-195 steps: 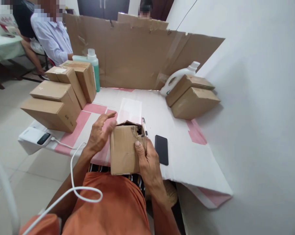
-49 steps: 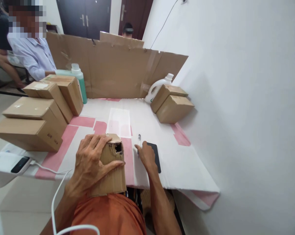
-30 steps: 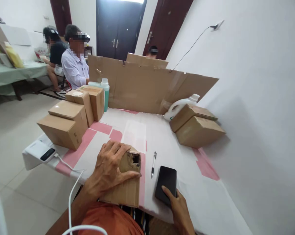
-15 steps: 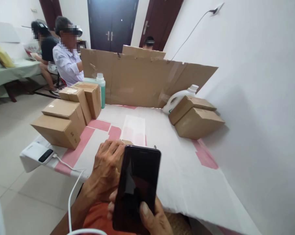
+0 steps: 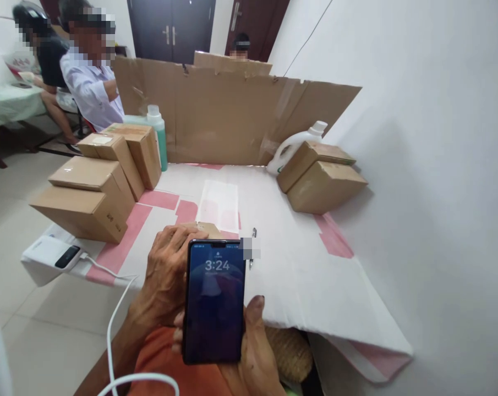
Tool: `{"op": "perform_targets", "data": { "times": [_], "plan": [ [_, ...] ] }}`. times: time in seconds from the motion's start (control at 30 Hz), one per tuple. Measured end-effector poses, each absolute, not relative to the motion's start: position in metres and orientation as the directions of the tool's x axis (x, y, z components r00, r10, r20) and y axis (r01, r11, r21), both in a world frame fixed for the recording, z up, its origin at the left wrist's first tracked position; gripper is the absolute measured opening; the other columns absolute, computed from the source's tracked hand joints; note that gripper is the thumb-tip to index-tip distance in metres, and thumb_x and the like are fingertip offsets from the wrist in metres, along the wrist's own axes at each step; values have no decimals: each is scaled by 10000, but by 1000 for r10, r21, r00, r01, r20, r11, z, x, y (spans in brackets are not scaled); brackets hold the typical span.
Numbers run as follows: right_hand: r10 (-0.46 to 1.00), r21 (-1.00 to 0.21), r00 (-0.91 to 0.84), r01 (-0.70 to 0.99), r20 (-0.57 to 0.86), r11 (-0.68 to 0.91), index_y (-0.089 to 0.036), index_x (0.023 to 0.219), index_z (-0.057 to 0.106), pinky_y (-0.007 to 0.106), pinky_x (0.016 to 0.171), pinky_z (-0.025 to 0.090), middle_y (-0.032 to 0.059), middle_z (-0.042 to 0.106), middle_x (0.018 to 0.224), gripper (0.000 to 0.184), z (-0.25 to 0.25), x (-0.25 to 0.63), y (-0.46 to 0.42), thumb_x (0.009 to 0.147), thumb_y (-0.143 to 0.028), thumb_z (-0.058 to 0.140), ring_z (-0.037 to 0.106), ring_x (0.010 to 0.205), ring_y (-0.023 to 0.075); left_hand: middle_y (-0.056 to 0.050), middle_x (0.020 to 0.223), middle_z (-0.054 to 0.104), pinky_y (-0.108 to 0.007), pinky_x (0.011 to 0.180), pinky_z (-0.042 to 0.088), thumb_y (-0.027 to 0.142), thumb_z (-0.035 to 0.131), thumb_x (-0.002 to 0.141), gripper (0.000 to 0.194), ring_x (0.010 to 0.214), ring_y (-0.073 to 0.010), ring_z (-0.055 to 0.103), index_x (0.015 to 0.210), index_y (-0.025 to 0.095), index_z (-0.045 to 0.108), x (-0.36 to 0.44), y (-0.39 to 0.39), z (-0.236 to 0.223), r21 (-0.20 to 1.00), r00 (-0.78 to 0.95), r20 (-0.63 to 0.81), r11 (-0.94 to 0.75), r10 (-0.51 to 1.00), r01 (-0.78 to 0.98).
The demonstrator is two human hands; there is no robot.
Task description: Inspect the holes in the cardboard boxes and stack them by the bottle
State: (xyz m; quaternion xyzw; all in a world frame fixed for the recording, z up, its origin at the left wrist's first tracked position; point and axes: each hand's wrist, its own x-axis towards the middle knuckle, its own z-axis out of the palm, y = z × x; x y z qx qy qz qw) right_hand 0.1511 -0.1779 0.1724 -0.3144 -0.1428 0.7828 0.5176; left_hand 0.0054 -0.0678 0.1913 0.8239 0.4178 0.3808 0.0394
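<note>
My right hand (image 5: pixel 257 352) holds a black smartphone (image 5: pixel 214 308) upright from below, fingers around its left edge and thumb raised off the right side. The lit screen reads 3:24. My left hand (image 5: pixel 170 267) lies left of the phone with bent fingers over a piece of brown cardboard (image 5: pixel 207 227). The phone hides its fingertips and most of the cardboard. A pen (image 5: pixel 254 232) lies on the table just right of the phone, partly covered by a blurred patch. Beyond the phone is a flat whitish translucent sheet (image 5: pixel 218 201).
Cardboard boxes (image 5: pixel 73 212) line the table's left, by a green bottle (image 5: pixel 161 140) and a white power bank (image 5: pixel 48 253) with a cable. More boxes (image 5: pixel 327 187) and a white jug (image 5: pixel 292 146) stand right. A cardboard panel (image 5: pixel 224 115) closes the back; people sit beyond.
The phone screen has gone from dark to lit. My right thumb has lifted off the screen to the side. The phone has tilted straighter, and the view has shifted slightly down and right.
</note>
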Motion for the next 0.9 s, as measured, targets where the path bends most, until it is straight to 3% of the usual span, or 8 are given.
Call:
{"op": "perform_targets", "data": {
  "times": [0.2,0.3,0.37,0.43,0.53,0.67,0.77,0.9],
  "plan": [
    [903,-702,-69,-606,-424,-375,-168,1109,802,492,820,641,156,829,963,915,174,177,-168,798,-972,498,805,810,325,-114,1171,729,-476,996,486,407,641,978,337,1106,-335,607,1243,202,675,6,-64,193,326,373,586,-630,720,705],
    [863,-850,283,-457,-418,-262,-173,1004,796,440,741,639,114,819,886,801,161,215,-154,815,-918,568,780,764,295,-112,1145,732,-477,993,489,518,665,968,414,1083,-337,612,1235,202,683,8,-58,196,308,367,575,-608,732,731],
    [789,-942,529,-277,-313,-188,-186,945,771,383,741,617,76,803,869,724,145,247,-142,808,-880,621,748,776,257,-108,1133,729,-470,984,493,537,652,976,424,1069,-330,613,1237,204,686,8,-53,197,319,359,557,-592,749,740],
    [743,-977,635,-100,-210,-190,-188,844,727,340,723,576,48,757,799,695,124,279,-129,783,-875,640,689,756,223,-104,1140,727,-465,987,495,552,644,977,444,1072,-325,615,1250,204,685,7,-48,198,340,352,542,-582,763,739],
    [721,-942,667,87,-186,-324,-218,679,592,328,622,475,3,600,619,686,87,320,-114,749,-901,584,546,653,189,-91,1150,729,-459,988,503,575,644,968,489,1084,-316,623,1286,205,678,6,-40,199,381,343,516,-569,785,728],
    [662,-835,731,255,-163,-487,-262,614,475,342,601,382,-30,456,545,623,47,352,-103,783,-861,463,438,632,180,-85,1168,738,-456,1004,512,503,655,966,461,1104,-304,635,1310,198,682,5,-28,202,451,335,482,-557,810,697],
    [665,-799,734,314,-137,-512,-267,613,470,352,621,357,-29,441,548,544,36,361,-101,819,-769,426,421,627,186,-83,1246,747,-467,1066,504,425,661,953,411,1164,-299,651,1296,201,699,3,-16,206,556,311,463,-546,830,627],
    [711,-744,702,451,-46,-494,-277,661,510,403,733,384,23,530,630,388,40,357,-102,852,-612,473,521,721,254,-84,1258,762,-439,1072,530,456,688,918,438,1180,-287,696,1277,206,714,0,6,203,816,211,364,-420,907,397]
  ]
}}
